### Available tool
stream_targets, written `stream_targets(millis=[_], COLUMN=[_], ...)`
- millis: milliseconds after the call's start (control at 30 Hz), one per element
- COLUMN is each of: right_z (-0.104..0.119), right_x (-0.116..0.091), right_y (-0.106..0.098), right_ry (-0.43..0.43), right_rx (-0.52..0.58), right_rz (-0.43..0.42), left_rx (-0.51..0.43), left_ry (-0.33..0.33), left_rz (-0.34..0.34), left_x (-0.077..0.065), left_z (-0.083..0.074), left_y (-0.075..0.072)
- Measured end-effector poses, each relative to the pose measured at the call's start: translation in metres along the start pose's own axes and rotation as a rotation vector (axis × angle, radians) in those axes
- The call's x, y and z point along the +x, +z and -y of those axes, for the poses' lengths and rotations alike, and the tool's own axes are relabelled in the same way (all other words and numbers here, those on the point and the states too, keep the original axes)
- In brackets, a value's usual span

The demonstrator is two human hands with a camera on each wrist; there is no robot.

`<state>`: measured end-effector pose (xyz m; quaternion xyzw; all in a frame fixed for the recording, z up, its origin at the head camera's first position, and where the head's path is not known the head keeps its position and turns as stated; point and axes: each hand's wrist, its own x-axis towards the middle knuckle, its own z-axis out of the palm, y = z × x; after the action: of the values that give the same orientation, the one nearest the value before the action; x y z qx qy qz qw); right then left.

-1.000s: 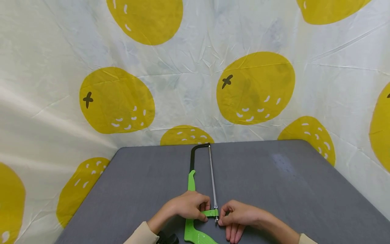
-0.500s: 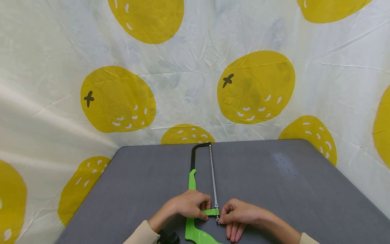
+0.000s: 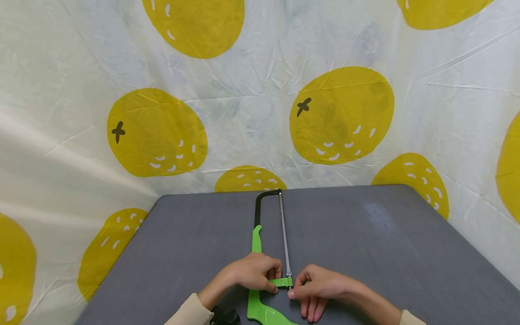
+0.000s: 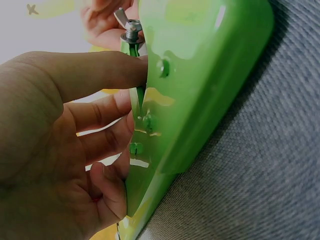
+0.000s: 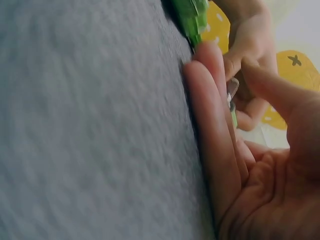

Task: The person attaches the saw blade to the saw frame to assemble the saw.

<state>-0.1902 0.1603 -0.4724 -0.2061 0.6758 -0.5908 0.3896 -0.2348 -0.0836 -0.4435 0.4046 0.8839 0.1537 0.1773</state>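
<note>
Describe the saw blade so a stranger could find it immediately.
On the grey table lies a hacksaw. Its blade runs along the right side in the head view: a thin, straight silvery strip, unlike the thicker black-and-green frame beside it.

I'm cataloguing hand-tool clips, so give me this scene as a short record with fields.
Tool: green-and-black hacksaw, on the gray table
Blade: silver, spanning the hacksaw's open side
Left hand: holds the hacksaw by its green part
Right hand: at the wing nut, contact unclear
Backdrop: white cloth with yellow fruit-like prints
</note>
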Motion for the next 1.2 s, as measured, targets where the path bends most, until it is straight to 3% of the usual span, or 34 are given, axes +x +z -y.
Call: stream_targets(millis=[233, 733, 1200], right_z=[0.0001, -0.0029, -0.0053], right_x=[0.0007, 0.0, 0.0032], right_y=[0.0044, -0.0005, -0.0022], right_ry=[-0.007, -0.004, -0.01], right_rx=[-0.003, 0.03, 0.039], right_rz=[-0.043, 0.009, 0.002], left_rx=[-0.018, -0.006, -0.002], left_ry=[0.001, 0.004, -0.009], left_rz=[0.006, 0.012, 0.014], left_x=[-0.0002, 0.0006, 0.0007], left_z=[0.0012, 0.0002, -0.0006], left_y=[0.0003, 0.0001, -0.0014])
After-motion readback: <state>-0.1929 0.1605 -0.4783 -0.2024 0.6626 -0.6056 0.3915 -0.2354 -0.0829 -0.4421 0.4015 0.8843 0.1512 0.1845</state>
